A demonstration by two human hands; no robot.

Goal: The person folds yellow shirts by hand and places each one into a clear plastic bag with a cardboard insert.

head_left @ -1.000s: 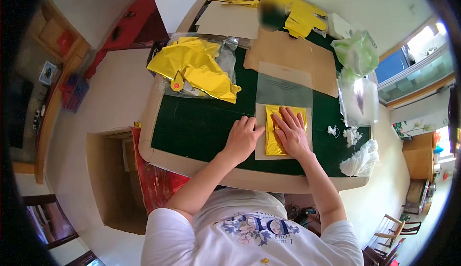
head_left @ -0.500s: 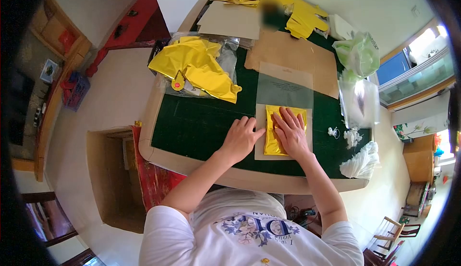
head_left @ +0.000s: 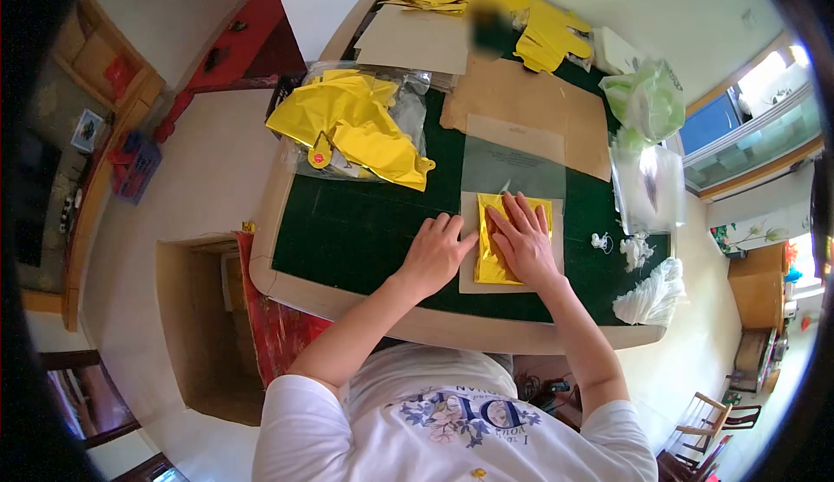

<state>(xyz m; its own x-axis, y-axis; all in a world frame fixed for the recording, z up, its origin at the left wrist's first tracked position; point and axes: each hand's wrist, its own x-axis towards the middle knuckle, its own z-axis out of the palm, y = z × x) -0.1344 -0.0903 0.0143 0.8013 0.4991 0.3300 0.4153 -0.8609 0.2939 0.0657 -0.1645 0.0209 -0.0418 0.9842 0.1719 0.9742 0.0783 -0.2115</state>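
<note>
A folded gold foil piece lies on a grey card near the table's front edge. My right hand is spread flat over the foil, pressing on it with nothing in its grip. Just left of the card, my left hand rests on the green table top, fingers loosely bent and thumb stretched out to the card's left edge. A clear plastic bag extends beyond the foil, partly over a brown cardboard sheet.
Yellow foil shapes lie on clear plastic at the left. Grey cards and more yellow foil sit at the back. To the right are a green plastic bag, clear bags and white string. A cardboard box stands left.
Both hands keep nearly the same places, the right still flat on the foil. A small pale tip now shows at the foil's far edge. The view has shifted slightly.
</note>
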